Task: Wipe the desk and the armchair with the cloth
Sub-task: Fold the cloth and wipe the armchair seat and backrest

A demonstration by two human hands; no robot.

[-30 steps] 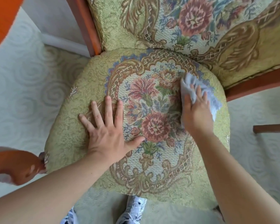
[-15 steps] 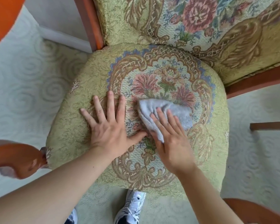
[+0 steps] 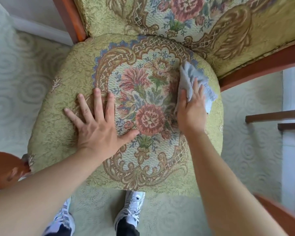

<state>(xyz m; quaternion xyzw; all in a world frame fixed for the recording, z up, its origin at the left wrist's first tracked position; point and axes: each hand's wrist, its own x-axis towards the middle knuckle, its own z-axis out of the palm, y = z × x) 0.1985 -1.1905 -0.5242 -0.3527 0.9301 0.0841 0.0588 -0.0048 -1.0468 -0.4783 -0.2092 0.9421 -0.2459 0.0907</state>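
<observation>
The armchair fills the view, with a round green seat cushion (image 3: 61,92) woven with pink flowers and a matching backrest (image 3: 228,31) in a red-brown wooden frame. My left hand (image 3: 95,126) lies flat on the seat's left half, fingers spread and straight. My right hand (image 3: 192,108) presses the pale blue-grey cloth (image 3: 192,74) onto the right side of the seat, near the back corner, fingers straight over the cloth. Part of the cloth sticks out beyond my fingers and to the right.
A wooden armrest end (image 3: 5,169) juts in at the lower left and another wooden edge (image 3: 279,213) at the lower right. Wooden rails (image 3: 274,116) stand at the right. Pale patterned carpet (image 3: 15,79) surrounds the chair. My white shoes (image 3: 131,208) stand under the seat's front.
My right hand swept the cloth from the right of the seat to its middle beside my left hand, then back to the right rear. My left hand stayed flat in place.
</observation>
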